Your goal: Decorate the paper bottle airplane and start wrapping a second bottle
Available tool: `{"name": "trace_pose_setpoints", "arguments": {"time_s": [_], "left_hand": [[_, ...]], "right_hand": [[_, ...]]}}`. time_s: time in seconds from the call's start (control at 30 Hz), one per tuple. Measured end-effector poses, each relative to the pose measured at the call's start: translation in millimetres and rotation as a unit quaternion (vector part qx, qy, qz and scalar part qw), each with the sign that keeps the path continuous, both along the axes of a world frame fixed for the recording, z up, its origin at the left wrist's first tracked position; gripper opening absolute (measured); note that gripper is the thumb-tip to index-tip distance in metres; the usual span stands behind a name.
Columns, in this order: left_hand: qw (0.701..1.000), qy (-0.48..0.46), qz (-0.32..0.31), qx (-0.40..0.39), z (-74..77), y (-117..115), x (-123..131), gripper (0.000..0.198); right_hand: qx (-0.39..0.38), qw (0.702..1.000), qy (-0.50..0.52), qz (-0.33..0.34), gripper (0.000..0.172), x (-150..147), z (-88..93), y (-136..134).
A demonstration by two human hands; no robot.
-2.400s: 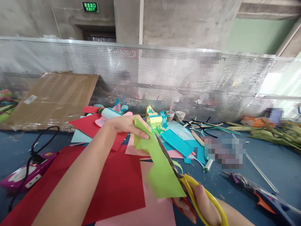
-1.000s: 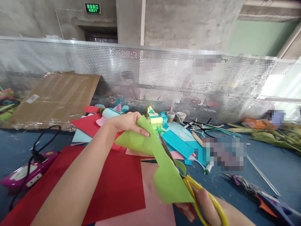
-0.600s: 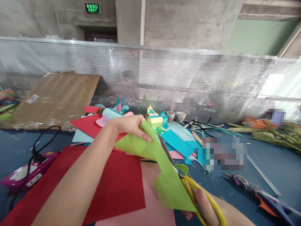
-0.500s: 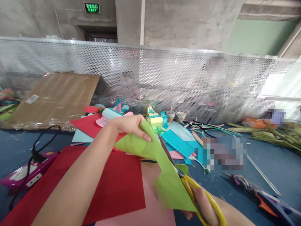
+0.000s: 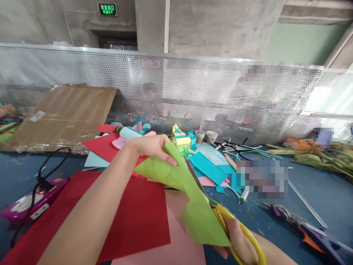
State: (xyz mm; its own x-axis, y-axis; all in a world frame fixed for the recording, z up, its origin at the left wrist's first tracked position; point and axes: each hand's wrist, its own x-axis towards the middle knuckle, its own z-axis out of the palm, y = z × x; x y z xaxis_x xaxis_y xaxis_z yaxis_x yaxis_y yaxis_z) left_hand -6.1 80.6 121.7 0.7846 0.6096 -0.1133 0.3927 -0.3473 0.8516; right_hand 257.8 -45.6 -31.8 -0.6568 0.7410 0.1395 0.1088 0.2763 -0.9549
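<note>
My left hand (image 5: 154, 149) pinches the upper end of a light green sheet of paper (image 5: 200, 221), thumb on top. The sheet hangs down toward the right and has an uneven, curved left edge. In my right hand (image 5: 239, 239) is a pair of yellow-handled scissors (image 5: 248, 235), my fingers through the loops. Their dark blades (image 5: 194, 175) point up and left, lying along the sheet's right edge. The lower part of my right hand is partly hidden behind the paper and the handles.
Red paper (image 5: 138, 217) and pink paper (image 5: 193, 254) lie beneath my arms. Blue paper pieces (image 5: 209, 167) and a paper-covered tube (image 5: 183, 141) are beyond. A glue gun (image 5: 306, 228) lies right, a purple power strip (image 5: 35, 202) left. Cardboard (image 5: 68, 114) leans against a perforated metal screen (image 5: 193, 88).
A small green paper piece beside the blades is no longer visible. More of a small white and green object behind it shows now. My left hand stays almost still.
</note>
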Motion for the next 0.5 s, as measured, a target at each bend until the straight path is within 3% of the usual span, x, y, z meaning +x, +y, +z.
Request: {"name": "trace_pose_setpoints", "arguments": {"time_s": [0.13, 0.5], "left_hand": [[1.0, -0.002, -0.01, 0.014, -0.8, 1.2, -1.0, 0.018], [1.0, 0.001, 0.005, 0.015, 1.8, -1.6, -0.8, 0.015]], "right_hand": [[-0.008, 1.0, 0.008, -0.024, 0.079, -3.1, 10.2, -1.0], [-0.028, 0.998, 0.057, 0.024, 0.077, -14.7, 20.1, 0.2]]}}
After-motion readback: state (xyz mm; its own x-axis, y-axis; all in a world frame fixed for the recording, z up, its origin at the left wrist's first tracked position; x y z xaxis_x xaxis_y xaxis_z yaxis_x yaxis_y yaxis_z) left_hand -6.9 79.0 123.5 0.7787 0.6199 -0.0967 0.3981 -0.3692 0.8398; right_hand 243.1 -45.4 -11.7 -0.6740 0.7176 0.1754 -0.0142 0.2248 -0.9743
